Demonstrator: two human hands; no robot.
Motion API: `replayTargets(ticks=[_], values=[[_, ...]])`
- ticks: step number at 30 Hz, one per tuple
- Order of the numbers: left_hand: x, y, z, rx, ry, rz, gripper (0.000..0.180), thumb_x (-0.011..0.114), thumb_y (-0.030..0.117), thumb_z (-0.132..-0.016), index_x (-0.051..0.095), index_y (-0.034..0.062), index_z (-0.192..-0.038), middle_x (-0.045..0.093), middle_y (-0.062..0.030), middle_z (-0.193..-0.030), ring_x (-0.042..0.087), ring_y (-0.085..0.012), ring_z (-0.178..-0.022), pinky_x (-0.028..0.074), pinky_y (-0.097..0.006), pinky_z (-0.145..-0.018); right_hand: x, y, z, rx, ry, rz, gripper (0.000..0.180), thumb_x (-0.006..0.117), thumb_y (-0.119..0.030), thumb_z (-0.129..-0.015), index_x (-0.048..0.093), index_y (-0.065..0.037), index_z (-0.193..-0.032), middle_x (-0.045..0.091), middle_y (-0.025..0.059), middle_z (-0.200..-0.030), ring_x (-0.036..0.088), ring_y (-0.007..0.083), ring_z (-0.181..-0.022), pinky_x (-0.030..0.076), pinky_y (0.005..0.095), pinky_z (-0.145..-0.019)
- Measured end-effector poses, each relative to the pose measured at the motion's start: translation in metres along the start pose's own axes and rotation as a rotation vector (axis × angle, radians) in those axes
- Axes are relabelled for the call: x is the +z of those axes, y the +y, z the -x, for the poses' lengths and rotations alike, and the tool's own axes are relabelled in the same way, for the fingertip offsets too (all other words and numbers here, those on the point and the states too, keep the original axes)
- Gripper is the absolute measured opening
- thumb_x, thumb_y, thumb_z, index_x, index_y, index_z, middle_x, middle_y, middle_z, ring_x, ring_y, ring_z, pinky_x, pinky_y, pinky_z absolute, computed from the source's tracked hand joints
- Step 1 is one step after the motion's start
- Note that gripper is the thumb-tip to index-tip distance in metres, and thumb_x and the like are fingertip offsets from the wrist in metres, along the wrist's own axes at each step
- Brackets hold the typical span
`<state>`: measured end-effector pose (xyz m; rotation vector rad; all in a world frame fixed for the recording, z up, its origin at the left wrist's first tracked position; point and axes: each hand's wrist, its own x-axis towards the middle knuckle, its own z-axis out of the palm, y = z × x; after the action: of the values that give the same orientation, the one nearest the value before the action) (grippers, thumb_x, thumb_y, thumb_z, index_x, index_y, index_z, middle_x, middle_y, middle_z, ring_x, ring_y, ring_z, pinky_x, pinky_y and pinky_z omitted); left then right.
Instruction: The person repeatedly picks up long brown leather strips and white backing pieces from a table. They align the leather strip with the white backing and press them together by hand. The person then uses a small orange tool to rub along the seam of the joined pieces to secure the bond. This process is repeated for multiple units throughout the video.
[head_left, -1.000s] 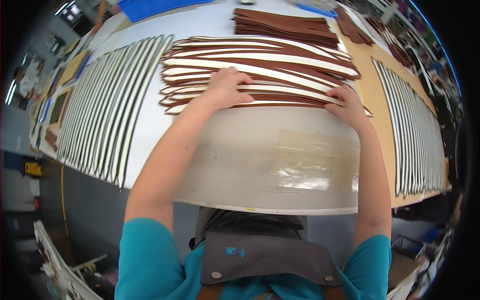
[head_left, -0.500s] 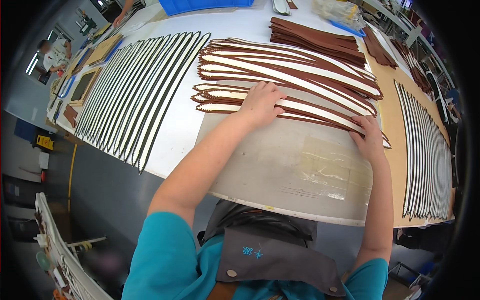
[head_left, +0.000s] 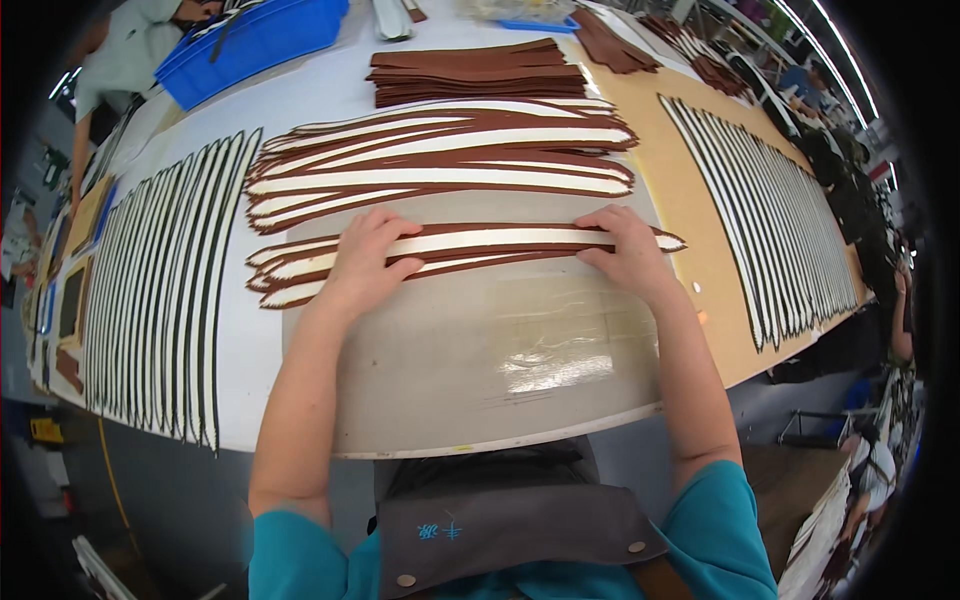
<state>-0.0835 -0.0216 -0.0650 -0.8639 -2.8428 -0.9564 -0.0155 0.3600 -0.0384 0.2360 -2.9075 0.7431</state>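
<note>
A small bundle of long white strips with brown edges [head_left: 490, 240] lies across the table, its ends pointed. My left hand [head_left: 370, 262] is closed round the bundle toward its left end, thumb on the near side and fingers on the far side. Toward the right end, my right hand [head_left: 632, 250] pinches it the same way. The palms hide part of the strips. Just beyond, a larger loose pile of similar brown and white strips [head_left: 440, 182] lies apart from the bundle. Plain brown strips [head_left: 475, 75] are stacked behind that pile.
Rows of dark-edged white strips lie at left [head_left: 170, 290] and right [head_left: 765, 225]. A grey mat [head_left: 420, 380] with clear tape is under my hands. A blue bin [head_left: 260, 50] stands at the far left, with a co-worker's arm [head_left: 85, 150] beside it.
My view has turned right. The small bundle between my hands now lies farther from the larger pile and straighter across the mat. Both hands still hold it.
</note>
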Motion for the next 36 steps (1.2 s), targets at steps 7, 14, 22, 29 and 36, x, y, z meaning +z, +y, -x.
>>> replayTargets(ticks=[7, 14, 22, 29, 36], values=[[-0.012, 0.009, 0.001, -0.114, -0.08, 0.156, 0.043, 0.083, 0.008, -0.081, 0.069, 0.006, -0.121, 0.061, -0.0083, -0.128, 0.055, -0.0292, -0.127, 0.045, -0.04, -0.111, -0.011, -0.001, 0.01, 0.163, -0.1, -0.294, 0.032, 0.082, -0.015, -0.088, 0.078, -0.007, -0.119, 0.075, 0.0113, -0.11, 0.07, 0.0291, -0.104, 0.056, 0.0387, -0.094], [-0.017, 0.025, 0.005, 0.016, 0.059, -0.085, 0.042, 0.082, 0.008, -0.083, 0.068, 0.0057, -0.123, 0.067, -0.0103, -0.123, 0.059, -0.032, -0.124, 0.047, -0.041, -0.108, -0.007, 0.001, 0.0, 0.243, -0.116, -0.343, 0.033, 0.081, -0.014, -0.09, 0.077, -0.006, -0.121, 0.076, 0.0103, -0.115, 0.07, 0.0246, -0.111, 0.055, 0.0368, -0.098], [-0.058, 0.091, 0.041, 0.175, 0.111, -0.19, 0.042, 0.081, 0.009, -0.085, 0.068, 0.003, -0.124, 0.067, -0.0125, -0.116, 0.063, -0.0355, -0.111, 0.051, -0.043, -0.095, -0.004, -0.009, 0.019, -0.083, 0.186, -0.015, 0.024, 0.083, -0.011, -0.086, 0.078, -0.007, -0.109, 0.074, 0.0099, -0.106, 0.065, 0.0287, -0.107, 0.049, 0.0388, -0.103], [-0.073, 0.07, 0.086, 0.062, -0.128, -0.195, 0.044, 0.081, 0.006, -0.082, 0.069, 0.003, -0.124, 0.069, -0.0109, -0.109, 0.064, -0.0347, -0.105, 0.051, -0.043, -0.092, -0.006, -0.028, 0.072, -0.123, 0.15, -0.13, 0.025, 0.083, -0.009, -0.083, 0.078, -0.01, -0.107, 0.075, 0.0059, -0.105, 0.066, 0.029, -0.105, 0.047, 0.0424, -0.1], [-0.041, 0.053, 0.123, -0.083, -0.068, -0.165, 0.048, 0.079, 0.004, -0.082, 0.071, 0.0047, -0.129, 0.068, -0.0118, -0.117, 0.063, -0.0327, -0.113, 0.046, -0.042, -0.105, 0.009, -0.024, 0.152, 0.026, 0.236, -0.047, 0.033, 0.083, -0.007, -0.08, 0.078, -0.008, -0.113, 0.074, 0.0081, -0.128, 0.064, 0.0317, -0.121, 0.046, 0.045, -0.108]])
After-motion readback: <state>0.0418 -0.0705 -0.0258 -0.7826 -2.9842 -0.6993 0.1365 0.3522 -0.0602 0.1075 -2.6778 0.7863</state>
